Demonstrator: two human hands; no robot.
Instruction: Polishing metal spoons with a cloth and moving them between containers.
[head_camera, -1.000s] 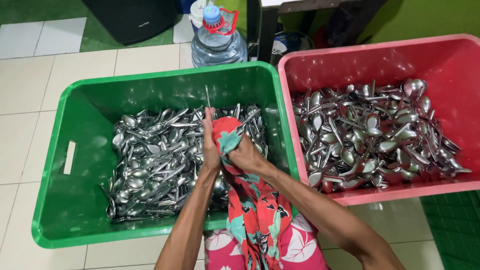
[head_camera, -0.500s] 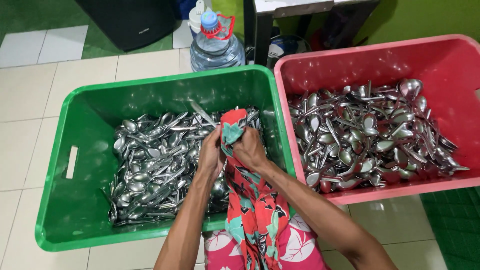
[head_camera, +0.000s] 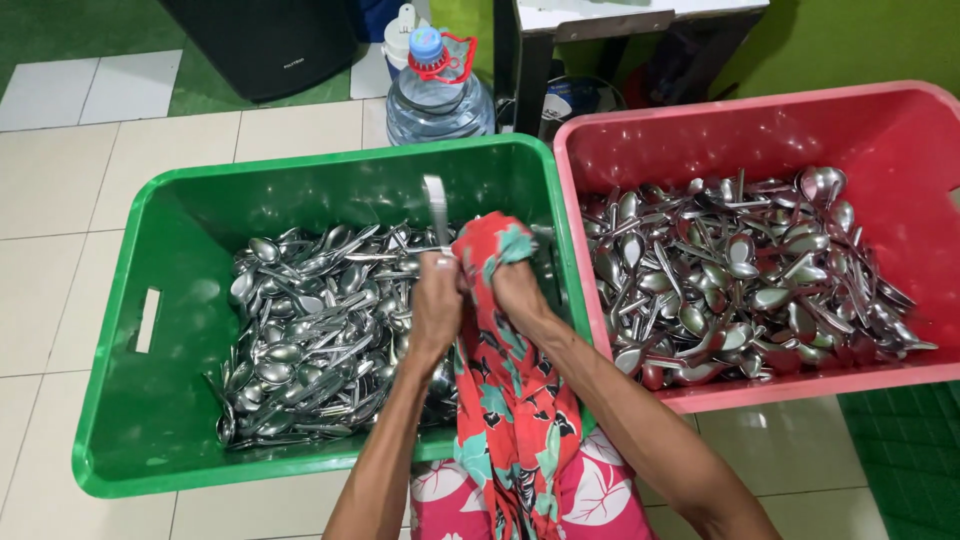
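Note:
My left hand (head_camera: 436, 300) grips a steel spoon (head_camera: 436, 208) whose handle sticks up above my fist, over the green crate (head_camera: 120, 330). My right hand (head_camera: 520, 290) clutches a red floral cloth (head_camera: 500, 380), bunched against the spoon's lower end, which it hides. The cloth trails down to my lap. A heap of steel spoons (head_camera: 310, 320) fills the green crate beneath both hands.
A red crate (head_camera: 760, 120) with several steel spoons (head_camera: 740, 270) stands to the right, touching the green one. A large water bottle (head_camera: 438, 85) and a dark box (head_camera: 265, 45) stand behind the crates, beside dark table legs (head_camera: 530, 70), on a tiled floor (head_camera: 50, 180).
The spoon's handle has swung from leaning left to pointing nearly straight up. Both hands shifted slightly right and up, and the cloth bunch turned around the spoon.

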